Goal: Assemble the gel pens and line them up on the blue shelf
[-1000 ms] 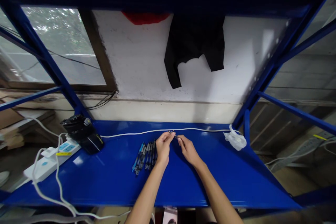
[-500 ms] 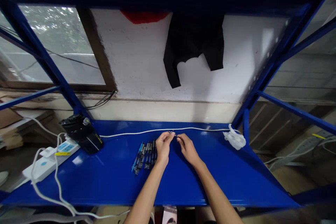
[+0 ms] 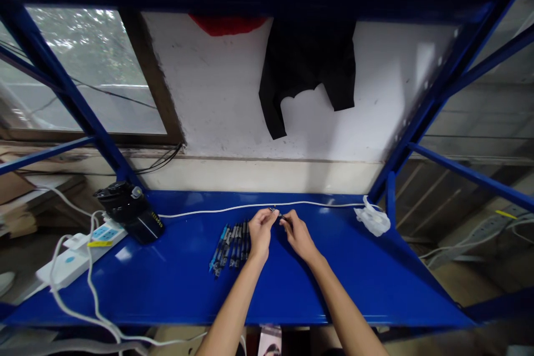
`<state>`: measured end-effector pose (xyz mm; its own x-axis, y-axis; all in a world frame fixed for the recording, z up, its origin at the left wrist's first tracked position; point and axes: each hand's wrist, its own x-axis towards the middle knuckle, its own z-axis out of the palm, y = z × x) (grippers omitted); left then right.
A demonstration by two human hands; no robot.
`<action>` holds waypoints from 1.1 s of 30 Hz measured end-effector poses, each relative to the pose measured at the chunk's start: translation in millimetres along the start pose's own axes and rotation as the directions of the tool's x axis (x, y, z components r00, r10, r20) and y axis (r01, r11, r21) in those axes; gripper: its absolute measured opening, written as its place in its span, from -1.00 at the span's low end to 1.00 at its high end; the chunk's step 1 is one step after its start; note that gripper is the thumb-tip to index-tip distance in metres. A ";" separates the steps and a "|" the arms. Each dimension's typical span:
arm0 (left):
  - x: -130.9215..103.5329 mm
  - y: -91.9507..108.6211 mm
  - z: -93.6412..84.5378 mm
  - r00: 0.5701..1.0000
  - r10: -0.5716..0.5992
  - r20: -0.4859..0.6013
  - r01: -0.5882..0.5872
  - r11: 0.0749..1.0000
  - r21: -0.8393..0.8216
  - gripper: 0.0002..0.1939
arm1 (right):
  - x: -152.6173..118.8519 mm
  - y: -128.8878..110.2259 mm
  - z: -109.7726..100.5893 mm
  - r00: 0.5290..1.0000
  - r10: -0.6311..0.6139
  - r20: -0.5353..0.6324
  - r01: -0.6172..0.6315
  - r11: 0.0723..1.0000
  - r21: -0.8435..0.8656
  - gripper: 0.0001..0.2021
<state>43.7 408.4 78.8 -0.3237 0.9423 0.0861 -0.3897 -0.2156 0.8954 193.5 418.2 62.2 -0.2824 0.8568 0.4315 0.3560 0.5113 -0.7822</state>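
My left hand (image 3: 260, 235) is closed in a pinch on one end of a small dark pen (image 3: 280, 215), near the back of the blue table. From the other side, my right hand (image 3: 298, 236) pinches the same pen between thumb and fingers. Most of the pen is hidden by the fingers, so I cannot tell whether it is whole or in parts. Just left of my left hand, several dark pens (image 3: 228, 247) lie side by side, with a bright blue one (image 3: 217, 249) at the left end of the row.
On the left stand a black bottle (image 3: 130, 212), lying tilted, and a white power strip (image 3: 77, 258) with loose cables. A white cord (image 3: 225, 210) runs along the back of the blue table (image 3: 175, 289). A crumpled plastic bag (image 3: 372, 219) sits at the right, by the blue frame post (image 3: 390, 197).
Both hands stay in nearly the same place on the pen, with only slight finger movement. The row of pens has not changed.
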 end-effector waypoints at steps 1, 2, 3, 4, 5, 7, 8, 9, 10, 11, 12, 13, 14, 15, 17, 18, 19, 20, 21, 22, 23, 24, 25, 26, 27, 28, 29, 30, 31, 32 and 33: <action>-0.1 -0.2 0.2 1.000 0.000 0.005 0.000 1.000 0.002 -0.63 | -0.3 0.1 0.3 1.000 0.013 -0.004 -0.013 1.000 0.003 -0.76; -0.2 -0.4 0.3 1.000 0.003 0.005 -0.003 1.000 0.004 -0.63 | -0.6 -0.5 0.6 1.000 0.022 -0.005 -0.022 1.000 -0.001 -0.77; -0.2 -0.4 0.5 1.000 0.007 0.002 -0.007 1.000 0.006 -0.63 | -0.6 -1.4 0.8 1.000 0.024 -0.004 -0.024 1.000 -0.007 -0.77; -0.2 -0.3 0.7 1.000 0.011 -0.005 -0.011 1.000 0.009 -0.63 | -0.5 -2.6 0.9 1.000 0.017 -0.002 -0.017 1.000 -0.015 -0.76; -0.2 -0.2 0.8 1.000 0.016 -0.012 -0.016 1.000 0.011 -0.64 | -0.2 -3.8 0.8 1.000 0.004 0.000 -0.004 1.000 -0.020 -0.74; -0.2 -0.1 0.9 1.000 0.018 -0.016 -0.017 1.000 0.010 -0.64 | 0.7 -5.0 0.3 0.999 -0.032 0.002 0.032 0.999 -0.023 -0.69; 0.0 -0.2 0.8 1.000 0.016 -0.013 -0.016 1.000 0.009 -0.64 | 1.0 -4.8 0.0 0.999 -0.043 0.000 0.043 0.999 -0.022 -0.67; 0.2 -0.3 0.6 1.000 0.014 -0.010 -0.014 1.000 0.007 -0.63 | 1.2 -3.9 -0.2 0.999 -0.042 -0.007 0.042 0.999 -0.020 -0.67; 0.7 -0.5 0.1 1.000 0.014 -0.010 -0.014 1.000 0.005 -0.62 | 1.1 -2.6 -0.3 0.999 -0.030 -0.012 0.030 0.999 -0.015 -0.69; 1.3 -0.8 -0.7 1.000 0.014 -0.014 -0.014 1.000 0.005 -0.61 | 0.8 -1.1 -0.3 1.000 -0.013 -0.013 0.012 1.000 -0.008 -0.72; 2.2 -1.2 -1.8 1.000 0.015 -0.024 -0.015 1.000 0.006 -0.60 | 0.3 0.3 -0.2 1.000 0.005 -0.014 -0.005 1.000 -0.001 -0.75; 3.3 -1.6 -3.1 0.999 0.018 -0.040 -0.018 1.000 0.007 -0.59 | -0.3 1.4 -0.1 1.000 0.022 -0.014 -0.022 1.000 0.002 -0.78; 4.5 -2.0 -4.6 0.998 0.019 -0.060 -0.019 1.000 0.005 -0.58 | -0.9 2.0 0.0 0.999 0.035 -0.016 -0.035 0.999 -0.005 -0.80; 5.9 -2.3 -6.2 0.997 0.018 -0.080 -0.018 1.000 -0.002 -0.56 | -1.3 2.0 0.0 0.999 0.042 -0.019 -0.042 0.999 -0.021 -0.80; 8.4 -2.9 -9.1 0.993 0.006 -0.115 -0.011 0.999 -0.037 -0.52 | -1.5 0.3 -0.3 0.999 0.036 -0.015 -0.037 0.997 -0.070 -0.78; 9.6 -3.1 -10.3 0.991 -0.002 -0.131 -0.006 0.998 -0.064 -0.50 | -1.3 -1.0 -0.6 1.000 0.025 -0.013 -0.026 0.995 -0.096 -0.77; 10.7 -3.0 -11.3 0.989 -0.012 -0.147 -0.002 0.995 -0.095 -0.47 | -1.0 -2.2 -1.1 1.000 0.010 -0.011 -0.012 0.993 -0.117 -0.75; 11.6 -2.9 -12.1 0.987 -0.021 -0.162 0.000 0.992 -0.127 -0.45 | -0.5 -3.3 -1.5 1.000 -0.003 -0.012 0.002 0.992 -0.129 -0.73; 12.5 -2.6 -12.8 0.984 -0.027 -0.177 -0.001 0.988 -0.157 -0.43 | -0.1 -4.2 -2.0 1.000 -0.013 -0.016 0.011 0.991 -0.135 -0.71; 13.3 -2.2 -13.4 0.981 -0.029 -0.192 -0.007 0.983 -0.185 -0.42 | 0.3 -4.7 -2.4 1.000 -0.016 -0.024 0.013 0.991 -0.136 -0.70; 14.1 -1.7 -14.0 0.978 -0.028 -0.206 -0.016 0.978 -0.207 -0.42 | 0.6 -5.0 -2.8 0.999 -0.015 -0.032 0.011 0.991 -0.134 -0.70; 14.9 -1.2 -14.7 0.976 -0.024 -0.218 -0.026 0.974 -0.225 -0.43 | 0.7 -5.1 -3.0 0.999 -0.012 -0.036 0.007 0.991 -0.131 -0.69; 15.6 -0.8 -15.4 0.973 -0.019 -0.229 -0.037 0.971 -0.237 -0.43 | 0.8 -5.1 -3.2 0.999 -0.010 -0.037 0.005 0.992 -0.129 -0.70; 16.3 -0.6 -16.1 0.971 -0.015 -0.237 -0.045 0.968 -0.246 -0.44 | 0.7 -5.1 -3.3 0.999 -0.009 -0.037 0.005 0.992 -0.128 -0.70; 16.9 -0.4 -16.8 0.970 -0.012 -0.241 -0.051 0.966 -0.252 -0.45 | 0.6 -5.1 -3.2 0.999 -0.010 -0.036 0.005 0.992 -0.128 -0.70; 17.3 -0.5 -17.5 0.970 -0.010 -0.242 -0.053 0.966 -0.255 -0.46 | 0.6 -5.2 -3.1 0.999 -0.010 -0.036 0.005 0.992 -0.127 -0.70; 17.6 -0.6 -18.0 0.970 -0.011 -0.241 -0.053 0.965 -0.256 -0.46 | 0.5 -5.3 -3.0 0.999 -0.010 -0.037 0.005 0.992 -0.127 -0.71; 17.8 -0.9 -18.3 0.970 -0.013 -0.241 -0.051 0.965 -0.258 -0.46 | 0.6 -5.4 -2.9 0.999 -0.010 -0.040 0.005 0.992 -0.128 -0.71; 17.8 -1.1 -18.5 0.971 -0.016 -0.240 -0.048 0.965 -0.258 -0.46 | 0.7 -5.4 -2.8 0.999 -0.009 -0.043 0.003 0.991 -0.132 -0.71; 17.6 -1.2 -18.5 0.971 -0.019 -0.237 -0.044 0.965 -0.257 -0.45 | 0.9 -5.5 -2.7 0.999 -0.008 -0.044 0.002 0.990 -0.138 -0.71; 17.3 -1.2 -18.3 0.972 -0.022 -0.233 -0.040 0.966 -0.256 -0.45 | 1.0 -5.6 -2.7 0.999 -0.007 -0.043 0.001 0.989 -0.145 -0.71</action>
<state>22.7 420.2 71.1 -0.5073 0.8609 -0.0378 -0.5843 -0.3114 0.7494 193.6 416.4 68.2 -0.2465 0.8553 0.4558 0.4813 0.5162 -0.7085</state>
